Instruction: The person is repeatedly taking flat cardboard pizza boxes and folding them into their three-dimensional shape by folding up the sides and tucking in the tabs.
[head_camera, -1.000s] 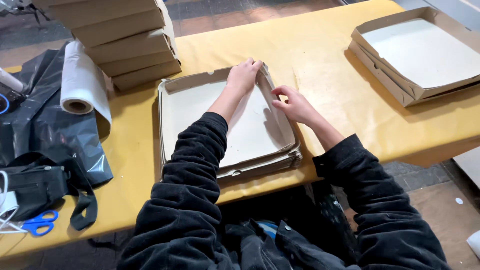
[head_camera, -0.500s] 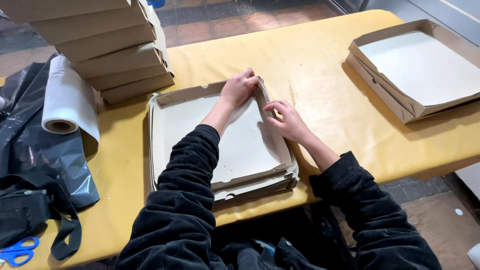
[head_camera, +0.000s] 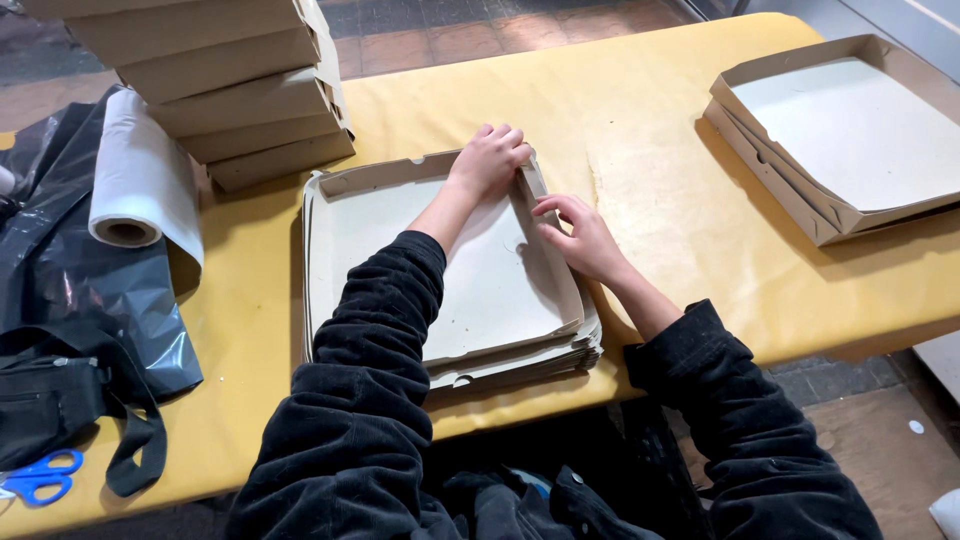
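**Both hands on top box's far-right corner**

L hand (head_camera: 490, 158) lies palm-down on the far-right corner of the top box (head_camera: 440, 265), fingers together and curled over the rear flap; pressing, not clamped round anything. R hand (head_camera: 583, 235) is just right of it, fingers slightly apart and bent, tips touching the raised right-side flap; can't tell if it pinches the flap or only pushes on it. Both sleeves are black.

Top box is a flat cardboard sheet w/ edges partly folded up, pale inside face up. It sits on a pile of flat blanks (head_camera: 520, 365), edges showing at the near side. Pile rests on a table (head_camera: 640, 110) w/ yellow-brown paper cover, abt mid-table, near the front edge.

Rel. to the pile:
- far left: stack of folded boxes (head_camera: 235, 100), closed, several high.
- left: white roll (head_camera: 140, 180) lying on its side, on a black plastic sheet (head_camera: 90, 290).
- near left: black bag (head_camera: 50, 400) w/ strap, blue scissors (head_camera: 38, 478) by the table edge.
- far right, well apart: open boxes (head_camera: 850, 135), nested, pale floor up.
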